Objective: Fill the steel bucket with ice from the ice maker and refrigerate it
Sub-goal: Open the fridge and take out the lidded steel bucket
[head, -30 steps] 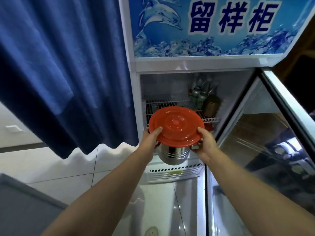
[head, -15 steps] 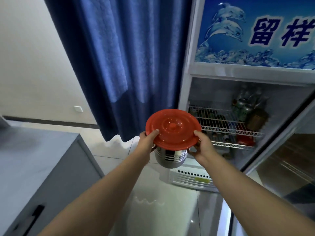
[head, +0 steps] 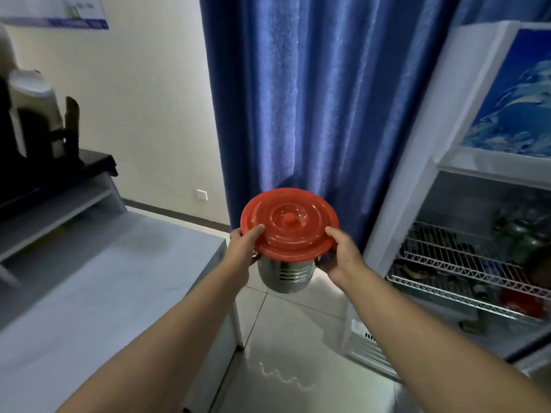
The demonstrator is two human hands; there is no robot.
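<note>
Left hand [head: 243,248]: clasps the near-left side of the pot, thumb curled over the lid's rim, fingers tucked underneath out of sight
Right hand [head: 343,254]: clasps the opposite side the same way, thumb on top of the rim
Round ribbed steel bucket [head: 283,274]: held in the air between the two hands, roughly upright, contents hidden
Round orange-red plastic lid with a small centre knob [head: 289,225]: sits on the bucket, covering its mouth
Beyond the hands: a pleated dark blue curtain [head: 298,99]
Right of the right hand: a white display fridge [head: 417,162], its inside showing, white wire shelves [head: 456,263] with blurred jars and cans
Left of the left hand, lower: a grey countertop [head: 104,278]
Below the hands: pale glossy floor tiles [head: 298,338]
</note>
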